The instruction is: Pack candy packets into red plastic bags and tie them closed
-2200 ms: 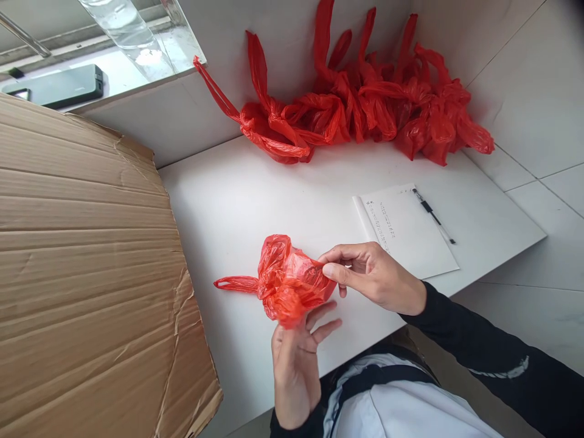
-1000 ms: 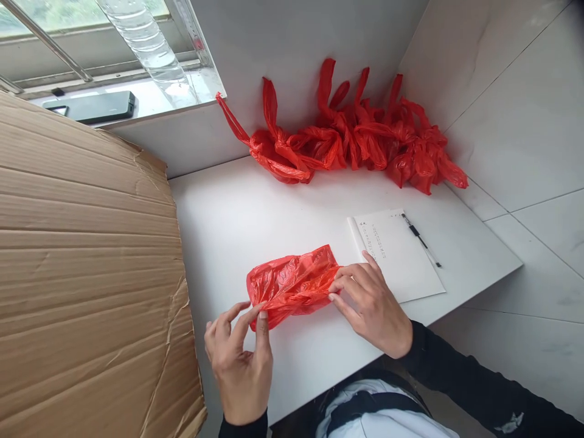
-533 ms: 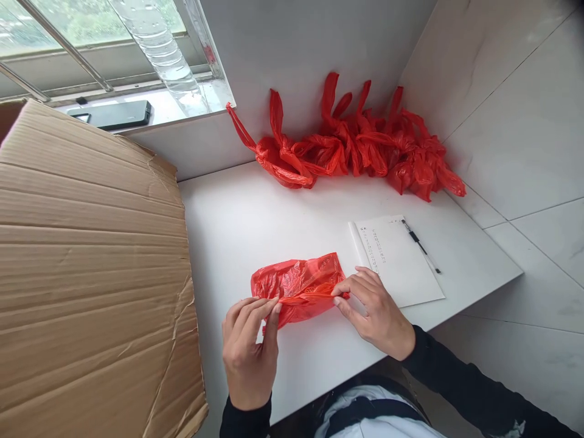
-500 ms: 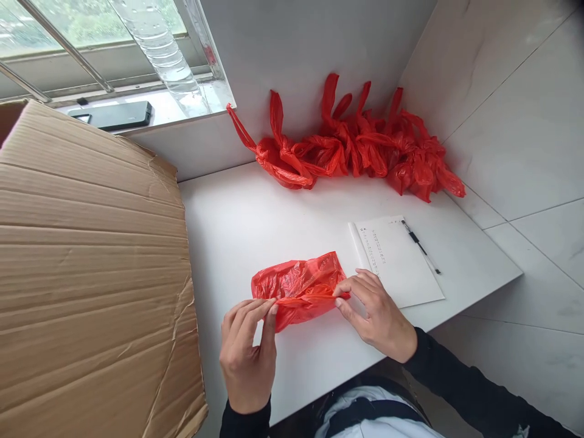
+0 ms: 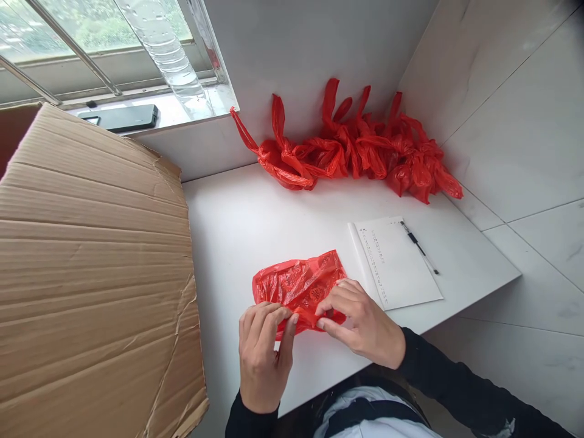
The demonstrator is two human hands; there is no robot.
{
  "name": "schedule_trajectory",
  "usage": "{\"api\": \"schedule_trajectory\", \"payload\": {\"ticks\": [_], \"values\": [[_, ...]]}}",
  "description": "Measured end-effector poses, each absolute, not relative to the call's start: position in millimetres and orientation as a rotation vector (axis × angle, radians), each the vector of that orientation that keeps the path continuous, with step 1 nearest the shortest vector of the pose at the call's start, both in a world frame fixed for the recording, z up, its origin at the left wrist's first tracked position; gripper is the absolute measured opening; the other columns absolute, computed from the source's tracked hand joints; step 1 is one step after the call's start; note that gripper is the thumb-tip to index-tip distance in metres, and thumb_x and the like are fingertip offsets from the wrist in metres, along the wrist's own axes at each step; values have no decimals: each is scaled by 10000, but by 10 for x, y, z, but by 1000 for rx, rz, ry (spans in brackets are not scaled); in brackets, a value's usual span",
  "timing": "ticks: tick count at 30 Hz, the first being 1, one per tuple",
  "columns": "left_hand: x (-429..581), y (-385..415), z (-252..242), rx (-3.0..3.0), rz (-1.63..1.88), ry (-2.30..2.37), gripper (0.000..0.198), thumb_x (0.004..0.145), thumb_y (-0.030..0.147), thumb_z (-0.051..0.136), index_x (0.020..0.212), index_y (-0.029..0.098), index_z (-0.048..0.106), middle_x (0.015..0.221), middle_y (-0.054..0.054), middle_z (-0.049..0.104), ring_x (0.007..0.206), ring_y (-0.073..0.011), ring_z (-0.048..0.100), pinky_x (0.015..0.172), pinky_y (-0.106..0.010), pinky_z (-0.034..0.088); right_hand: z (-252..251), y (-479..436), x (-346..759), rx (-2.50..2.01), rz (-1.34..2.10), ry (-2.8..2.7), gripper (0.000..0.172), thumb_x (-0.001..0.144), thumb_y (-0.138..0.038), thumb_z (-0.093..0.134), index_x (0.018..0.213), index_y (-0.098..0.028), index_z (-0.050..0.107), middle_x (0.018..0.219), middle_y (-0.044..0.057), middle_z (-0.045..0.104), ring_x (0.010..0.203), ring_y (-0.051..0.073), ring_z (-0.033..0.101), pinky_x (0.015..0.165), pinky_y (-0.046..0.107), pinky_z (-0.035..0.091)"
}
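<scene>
A crumpled red plastic bag point(image 5: 296, 286) lies flattened on the white table point(image 5: 255, 225) in front of me. My left hand point(image 5: 262, 356) pinches the bag's near edge with fingers closed on the plastic. My right hand point(image 5: 360, 322) pinches the same edge just to the right, thumb and fingers pressed together on it. The two hands are a few centimetres apart.
A row of several knotted red bags point(image 5: 351, 149) lies against the back wall. A paper sheet point(image 5: 395, 261) with a pen point(image 5: 420, 246) is at the right. A big cardboard box flap point(image 5: 91, 274) fills the left. A phone point(image 5: 121, 117) and clear bottle point(image 5: 164, 48) sit on the windowsill.
The bag went from a bunched ball held up to lying stretched flat. My hands, which held its two ends apart, have now come together at the middle of its near edge.
</scene>
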State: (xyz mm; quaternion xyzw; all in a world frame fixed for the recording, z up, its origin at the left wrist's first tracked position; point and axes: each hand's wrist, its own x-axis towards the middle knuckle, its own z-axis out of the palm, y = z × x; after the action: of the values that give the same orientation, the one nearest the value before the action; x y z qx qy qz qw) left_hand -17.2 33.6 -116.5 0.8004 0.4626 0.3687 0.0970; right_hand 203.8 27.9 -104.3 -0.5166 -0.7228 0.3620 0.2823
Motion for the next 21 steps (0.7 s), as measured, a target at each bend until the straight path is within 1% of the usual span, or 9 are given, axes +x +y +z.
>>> {"api": "schedule_trajectory", "payload": {"ticks": [1, 3, 6, 8, 10, 12, 15, 18, 21], "values": [[-204, 324, -1181, 2329, 1131, 1429, 166, 865, 51, 674, 961, 166, 601, 878, -65, 671, 884, -216, 612, 837, -392, 479, -1044, 271, 2068, -1399, 978, -1887, 26, 925, -237, 645, 909, -236, 625, 838, -14, 648, 813, 186, 541, 871, 395, 405], [-262, 289, -1195, 2153, 1221, 1631, 122, 890, 99, 658, 963, 180, 603, 883, -54, 650, 861, -204, 613, 807, -359, 480, -1041, 257, 2146, -1453, 1021, -1756, 87, 956, -256, 602, 872, -233, 595, 815, -13, 621, 807, 181, 547, 818, 365, 422], [-252, 224, -1141, 1777, 1278, 1778, 106, 952, 190, 578, 1055, 210, 593, 1009, -71, 648, 953, -219, 636, 845, -360, 493, -1020, 228, 2245, -1504, 1048, -1613, 65, 977, -287, 553, 930, -242, 559, 905, 5, 608, 893, 189, 564, 836, 356, 441], [-158, 197, -1062, 1804, 1192, 1648, 321, 943, 235, 580, 1260, 207, 538, 1212, -123, 618, 1161, -274, 588, 960, -424, 478, -988, 203, 2255, -1493, 1064, -1571, 17, 973, -264, 535, 972, -247, 534, 959, 11, 600, 938, 187, 569, 870, 352, 444], [-45, 205, -977, 2049, 1078, 1512, 541, 881, 252, 663, 1382, 186, 473, 1279, -146, 601, 1221, -313, 543, 1044, -502, 421, -943, 188, 2229, -1474, 1101, -1546, 94, 945, -242, 563, 1032, -254, 530, 964, 2, 589, 926, 178, 570, 873, 338, 449], [21, 249, -911, 2247, 1036, 1477, 466, 835, 208, 720, 1276, 194, 570, 1114, -104, 669, 1075, -286, 589, 1015, -503, 424, -905, 188, 2214, -1465, 1131, -1508, 136, 930, -260, 597, 1059, -260, 552, 931, -9, 577, 875, 168, 564, 844, 322, 454], [-17, 325, -843, 2114, 1195, 1603, 146, 874, 150, 681, 1002, 218, 665, 882, -32, 662, 821, -195, 587, 816, -375, 483, -889, 204, 2281, -1474, 1095, -1322, 84, 961, -334, 569, 996, -258, 564, 873, -14, 554, 789, 158, 544, 759, 305, 459], [-104, 329, -771, 1746, 1309, 1777, 87, 917, 221, 652, 995, 228, 689, 877, -21, 657, 740, -164, 565, 709, -324, 465, -857, 172, 2391, -1504, 966, -1113, 92, 978, -350, 528, 980, -260, 511, 888, 0, 549, 791, 170, 554, 710, 310, 466], [-96, 256, -665, 1557, 1340, 1690, 132, 931, 253, 635, 1050, 232, 689, 948, -33, 664, 803, -173, 594, 751, -326, 486, -688, 53, 2368, -1471, 643, -1121, 130, 937, -246, 581, 1026, -278, 492, 1001, 35, 549, 962, 208, 573, 853, 370, 486]]}}
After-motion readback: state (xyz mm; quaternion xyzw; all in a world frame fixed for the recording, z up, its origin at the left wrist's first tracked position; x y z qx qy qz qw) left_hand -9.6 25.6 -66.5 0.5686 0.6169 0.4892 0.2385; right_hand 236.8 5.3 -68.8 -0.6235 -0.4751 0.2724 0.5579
